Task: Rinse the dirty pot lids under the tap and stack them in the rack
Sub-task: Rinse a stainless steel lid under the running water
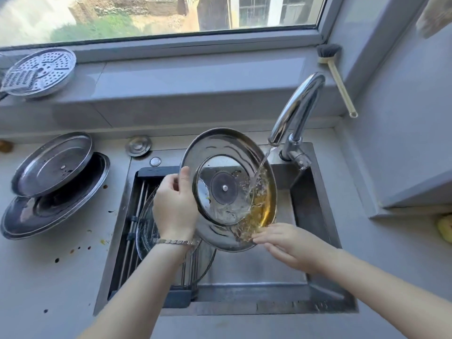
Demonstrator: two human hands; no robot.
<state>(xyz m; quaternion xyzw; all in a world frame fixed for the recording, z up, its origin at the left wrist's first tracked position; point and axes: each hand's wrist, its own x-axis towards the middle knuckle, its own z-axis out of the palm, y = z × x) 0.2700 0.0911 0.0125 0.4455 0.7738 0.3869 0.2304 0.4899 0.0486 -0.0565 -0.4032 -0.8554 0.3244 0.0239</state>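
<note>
A steel pot lid (220, 148) with a glass centre is tilted over the sink, underside towards me. My left hand (175, 204) grips its left rim. Water from the chrome tap (297, 111) runs onto its right side, washing down brown, greasy residue. My right hand (288, 243), fingers straight, touches the lid's lower right edge. A glass lid (146, 228) lies in the dark roll-up rack (137, 192) over the sink's left part, partly hidden by my left arm. Two dirty steel lids, a smaller one (52, 163) on a larger one (49, 211), are stacked on the counter at left.
The steel sink (315, 216) is set in a grey counter with brown spots at left. A perforated steamer plate (41, 72) with a grater sits on the window ledge. A dish brush (338, 81) leans in the right corner. A small round cover (138, 145) lies behind the sink.
</note>
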